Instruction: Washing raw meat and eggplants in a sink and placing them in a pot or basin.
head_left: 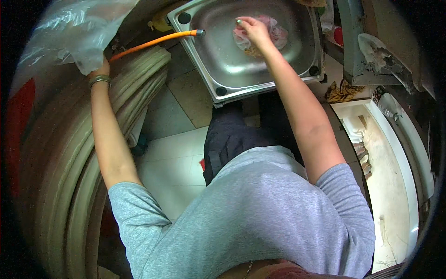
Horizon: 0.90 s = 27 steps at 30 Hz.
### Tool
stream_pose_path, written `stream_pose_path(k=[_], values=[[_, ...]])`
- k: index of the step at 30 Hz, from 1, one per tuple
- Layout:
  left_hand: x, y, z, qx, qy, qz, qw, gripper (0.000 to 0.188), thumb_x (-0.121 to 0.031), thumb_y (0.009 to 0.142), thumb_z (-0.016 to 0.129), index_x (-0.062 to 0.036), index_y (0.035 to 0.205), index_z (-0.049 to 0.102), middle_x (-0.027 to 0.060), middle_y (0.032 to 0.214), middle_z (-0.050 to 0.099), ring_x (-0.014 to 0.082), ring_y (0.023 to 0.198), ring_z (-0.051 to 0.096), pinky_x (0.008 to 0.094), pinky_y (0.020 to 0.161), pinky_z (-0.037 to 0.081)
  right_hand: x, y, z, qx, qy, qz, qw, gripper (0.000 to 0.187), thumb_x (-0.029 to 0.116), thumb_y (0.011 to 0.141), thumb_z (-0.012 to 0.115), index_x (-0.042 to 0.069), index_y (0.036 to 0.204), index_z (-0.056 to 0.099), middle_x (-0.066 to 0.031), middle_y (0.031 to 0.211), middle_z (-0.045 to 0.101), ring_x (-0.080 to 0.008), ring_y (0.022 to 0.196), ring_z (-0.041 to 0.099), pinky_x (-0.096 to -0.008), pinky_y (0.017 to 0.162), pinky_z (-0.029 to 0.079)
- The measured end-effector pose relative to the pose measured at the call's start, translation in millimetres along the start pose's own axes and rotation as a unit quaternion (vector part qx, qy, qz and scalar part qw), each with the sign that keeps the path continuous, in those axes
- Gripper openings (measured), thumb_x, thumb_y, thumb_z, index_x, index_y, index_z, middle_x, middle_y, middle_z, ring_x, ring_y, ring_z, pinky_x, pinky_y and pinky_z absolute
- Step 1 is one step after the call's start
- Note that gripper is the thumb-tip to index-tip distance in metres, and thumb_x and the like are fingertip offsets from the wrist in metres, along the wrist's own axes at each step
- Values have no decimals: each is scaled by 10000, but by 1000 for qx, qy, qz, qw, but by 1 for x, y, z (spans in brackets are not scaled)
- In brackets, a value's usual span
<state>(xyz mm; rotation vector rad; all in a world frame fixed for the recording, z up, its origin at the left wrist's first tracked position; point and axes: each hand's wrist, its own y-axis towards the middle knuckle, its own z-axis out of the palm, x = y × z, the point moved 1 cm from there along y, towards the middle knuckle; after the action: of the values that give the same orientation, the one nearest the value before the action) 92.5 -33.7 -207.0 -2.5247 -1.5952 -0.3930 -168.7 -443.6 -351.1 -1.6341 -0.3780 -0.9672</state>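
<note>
My right hand [254, 32] reaches over a stainless steel sink basin [204, 60] in front of me. Its thumb and fingers are drawn together in a pinch, with a tiny greenish spot at the tips; what they hold, if anything, is too small to make out. Under and behind this hand lies a crumpled clear plastic bag [278, 38] with pinkish contents, on the basin's bottom. My left hand [98, 69] is stretched far out to the left, against a clear plastic sheet [74, 32] that covers its fingers. A bangle circles that wrist.
An orange hose [158, 41] extends from near my left hand, its end over the basin's left rim. Curved cream ribbed panels [83, 153] line the left side. On the right are a white tray-like surface [390, 186] with small objects and a patterned cloth [343, 91].
</note>
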Motion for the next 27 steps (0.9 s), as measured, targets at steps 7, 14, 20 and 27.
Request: stream_pose_path(k=[7, 14, 20, 27], values=[[-205, -128, -49, 46, -467, -133, 873, 258, -110, 850, 555, -66, 1104, 549, 17, 833, 538, 108, 701, 491, 262, 660, 445, -65, -31, -87, -109, -209, -76, 969, 322, 239, 761, 642, 65, 1031, 628, -128, 951, 641, -261, 855, 626, -328, 746, 486], [-367, -153, 10, 295, -553, -162, 762, 500, -171, 763, 639, -53, 1215, 459, 127, 1082, 566, 231, 842, 606, 343, 778, 481, -71, -52, -53, -25, -478, -15, 878, 616, 309, 627, 722, 35, 1134, 503, -180, 1097, 543, -347, 975, 560, -423, 820, 466], [-404, -136, 71, 304, -552, -250, 735, 543, -182, 748, 652, -15, 1218, 439, 158, 1101, 574, 232, 892, 609, 348, 796, 475, -123, -57, -60, 172, -256, 127, 943, 445, 323, 742, 685, -9, 1028, 609, -63, 856, 648, -112, 690, 590, -260, 632, 476], [-430, -129, 93, 409, -562, -275, 665, 208, -159, 766, 625, -13, 911, 593, 87, 771, 644, 212, 759, 621, 344, 675, 475, -126, -21, -95, -42, -184, 47, 981, 359, 310, 781, 641, 26, 1000, 635, -94, 888, 664, -155, 810, 626, -291, 702, 479]])
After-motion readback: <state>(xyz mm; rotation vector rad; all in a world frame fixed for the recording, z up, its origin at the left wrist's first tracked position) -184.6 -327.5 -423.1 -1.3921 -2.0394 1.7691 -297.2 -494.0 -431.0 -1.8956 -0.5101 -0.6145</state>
